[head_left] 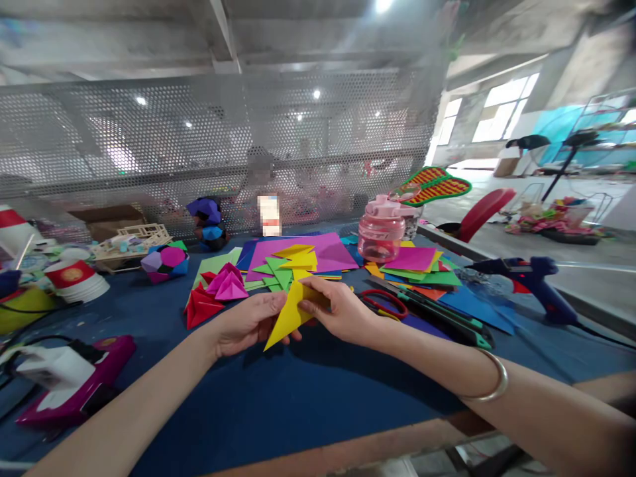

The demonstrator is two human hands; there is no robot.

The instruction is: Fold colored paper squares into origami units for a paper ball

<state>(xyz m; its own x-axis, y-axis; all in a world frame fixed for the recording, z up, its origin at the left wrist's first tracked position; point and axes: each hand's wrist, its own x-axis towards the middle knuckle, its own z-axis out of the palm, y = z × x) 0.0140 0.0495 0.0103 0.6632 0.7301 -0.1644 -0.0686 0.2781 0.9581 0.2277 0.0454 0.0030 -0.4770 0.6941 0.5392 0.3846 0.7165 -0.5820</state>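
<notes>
Over the blue surface (258, 411), two hands meet on one piece of folded yellow paper (291, 318)

And right at the centre it is, that folded yellow paper, held up with a sharp point aimed down and to the left! The left hand (251, 324) has it from the left side, thumb on the near face and fingers reaching behind. Over on the right, the right hand (350, 315) has it pinched near the upper part, fingers curled, with a bangle (497, 377) showing on the forearm.

Just left of the yellow paper, look at the colours: a magenta folded piece (228, 283) and, beside it, a red folded piece (201, 306). Beyond the yellow paper come green folded pieces (273, 273) and yellow folded pieces (301, 260), lying over a large purple sheet (330, 250).

Right of the yellow paper, red-handled scissors (397, 306) lie near long black-and-green tools (447, 315). Farther back on that side stands a pink lidded jar (380, 232), with a stack of coloured paper (422, 262) near it, and well out to the right rests a dark blue glue gun (539, 281). Well left of the yellow paper, there are red-and-white paper cups (77, 279), and nearer the camera a magenta power strip (112, 358) with a white plug in it.
</notes>
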